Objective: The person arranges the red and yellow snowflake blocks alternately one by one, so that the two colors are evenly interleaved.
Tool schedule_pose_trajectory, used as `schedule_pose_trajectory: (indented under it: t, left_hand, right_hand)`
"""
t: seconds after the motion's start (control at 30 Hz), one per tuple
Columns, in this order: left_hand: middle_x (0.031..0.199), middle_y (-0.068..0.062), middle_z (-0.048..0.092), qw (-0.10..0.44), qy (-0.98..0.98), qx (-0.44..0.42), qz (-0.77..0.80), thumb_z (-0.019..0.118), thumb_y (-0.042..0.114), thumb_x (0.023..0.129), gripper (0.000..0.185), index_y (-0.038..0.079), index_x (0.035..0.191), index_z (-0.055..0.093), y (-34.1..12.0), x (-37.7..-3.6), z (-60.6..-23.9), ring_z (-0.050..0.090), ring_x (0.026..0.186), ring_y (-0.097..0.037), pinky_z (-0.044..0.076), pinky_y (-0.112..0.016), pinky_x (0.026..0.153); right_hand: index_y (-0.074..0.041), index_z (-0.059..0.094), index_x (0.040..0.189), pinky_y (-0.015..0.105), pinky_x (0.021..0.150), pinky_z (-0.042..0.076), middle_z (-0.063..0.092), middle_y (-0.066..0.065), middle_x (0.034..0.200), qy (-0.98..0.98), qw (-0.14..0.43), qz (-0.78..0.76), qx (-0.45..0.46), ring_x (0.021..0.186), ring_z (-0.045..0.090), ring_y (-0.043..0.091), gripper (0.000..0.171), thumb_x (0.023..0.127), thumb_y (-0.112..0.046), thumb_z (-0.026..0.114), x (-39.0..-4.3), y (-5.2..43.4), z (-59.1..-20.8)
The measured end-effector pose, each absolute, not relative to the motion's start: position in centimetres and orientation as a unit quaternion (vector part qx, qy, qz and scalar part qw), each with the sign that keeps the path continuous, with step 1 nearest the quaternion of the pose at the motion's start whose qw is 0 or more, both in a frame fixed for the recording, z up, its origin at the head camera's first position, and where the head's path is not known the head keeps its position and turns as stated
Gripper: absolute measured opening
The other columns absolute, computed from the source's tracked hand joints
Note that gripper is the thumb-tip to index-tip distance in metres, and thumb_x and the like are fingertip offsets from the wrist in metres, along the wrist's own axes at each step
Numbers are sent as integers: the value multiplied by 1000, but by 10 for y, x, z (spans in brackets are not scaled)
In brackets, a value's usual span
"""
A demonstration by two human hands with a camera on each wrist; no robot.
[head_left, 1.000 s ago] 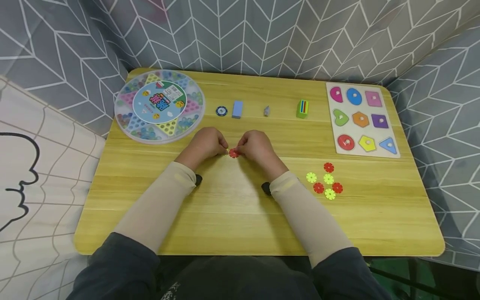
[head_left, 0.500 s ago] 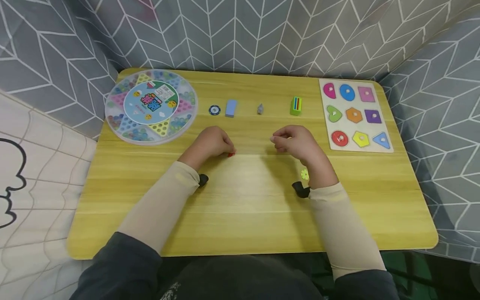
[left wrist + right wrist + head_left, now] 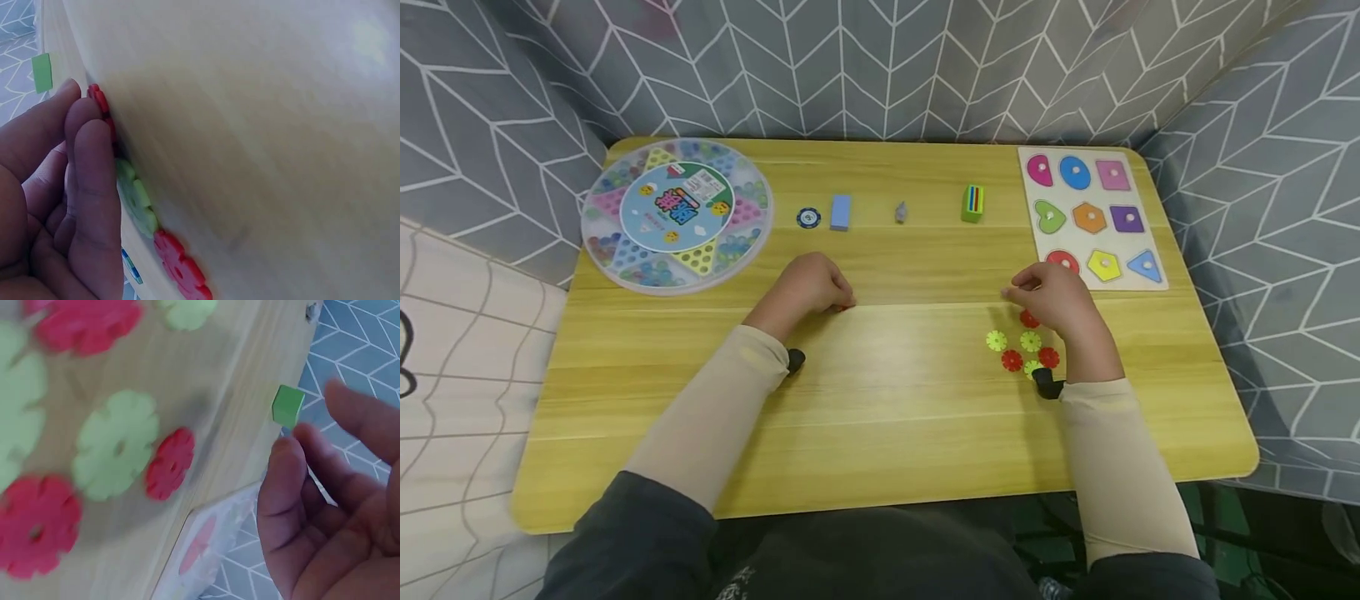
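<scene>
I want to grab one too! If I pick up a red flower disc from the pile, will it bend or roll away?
The red flower disc looks like flat, stiff plastic, so it probably won't bend. Lying flat on the table, it shouldn't roll. It looks thin and light, so it may slide when nudged.

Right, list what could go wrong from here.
The right hand hovers open over tightly clustered snowflake discs; reaching for one could nudge its neighbours out of place. The left hand holds the joined discs only by fingertips against the table; they may slip or come apart.
</scene>
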State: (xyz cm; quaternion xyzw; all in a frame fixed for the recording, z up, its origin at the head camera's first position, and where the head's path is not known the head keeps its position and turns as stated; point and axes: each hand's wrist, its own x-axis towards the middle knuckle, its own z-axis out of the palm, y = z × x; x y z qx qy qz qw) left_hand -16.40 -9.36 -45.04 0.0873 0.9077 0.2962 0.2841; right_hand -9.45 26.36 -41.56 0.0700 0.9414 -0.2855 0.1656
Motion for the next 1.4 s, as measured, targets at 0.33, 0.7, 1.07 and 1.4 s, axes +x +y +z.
schedule_pose_trajectory:
  t: [0.33,0.7,1.07,1.4]
  left_hand:
    - [80,3,75,282,907,86,300,82,25,91,15,11,95,83,-97,-164,-452,67,87,-19,51,-35,85]
    - [75,3,74,277,906,96,304,82,25,91,13,12,91,83,-93,-161,-454,67,81,-17,51,-33,84]
    - [75,2,74,283,904,83,310,82,24,91,12,12,88,83,-95,-160,-454,66,81,-18,51,-33,84]
    - [74,3,73,281,902,79,318,82,23,91,11,12,87,82,-96,-160,-455,66,80,-18,51,-32,82]
  right_hand:
    - [3,71,105,50,87,50,69,14,101,950,220,-221,16,93,61,32,35,86,-23,85,-73,248,-436]
    - [5,69,103,50,87,50,69,17,101,955,230,-186,13,92,61,34,36,83,-20,87,-67,242,-436]
    - [3,67,100,48,79,50,67,13,93,958,226,-178,-10,86,59,32,28,85,-14,83,-71,238,-439]
    - [0,63,98,47,76,49,64,12,90,963,220,-155,-27,85,57,33,24,84,-10,80,-75,230,-438]
